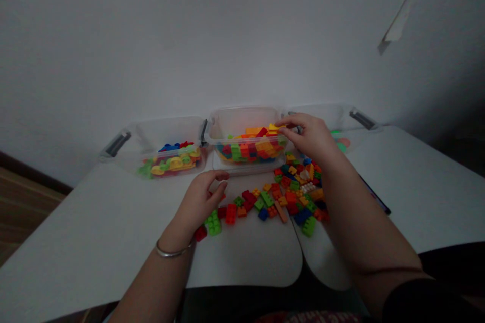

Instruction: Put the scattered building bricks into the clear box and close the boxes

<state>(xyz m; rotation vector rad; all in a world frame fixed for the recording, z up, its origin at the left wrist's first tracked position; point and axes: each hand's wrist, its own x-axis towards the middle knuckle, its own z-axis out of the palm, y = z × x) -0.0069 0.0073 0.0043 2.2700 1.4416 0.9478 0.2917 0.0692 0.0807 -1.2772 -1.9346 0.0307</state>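
Observation:
Over the left end of the loose bricks, my left hand (200, 201) hovers with its thumb and forefinger apart and nothing visible between them. A green brick (213, 223) and a red brick (200, 233) lie close beside it. My right hand (311, 136) reaches over the right rim of the middle clear box (244, 116). Its thumb and forefinger pinch at a yellow brick (273, 129) on top of the pile inside. Whether that brick is lifted off the others is hard to see. Loose mixed bricks (291, 196) spread across the table below my right hand.
On the left stands a clear box (170, 126) with colourful pieces. A right-hand clear box (322, 111) holds a few round pieces, partly hidden by my arm. A dark flat device (379, 201) lies beside my right forearm. The white tables (242, 262) meet at a seam; a wall rises behind.

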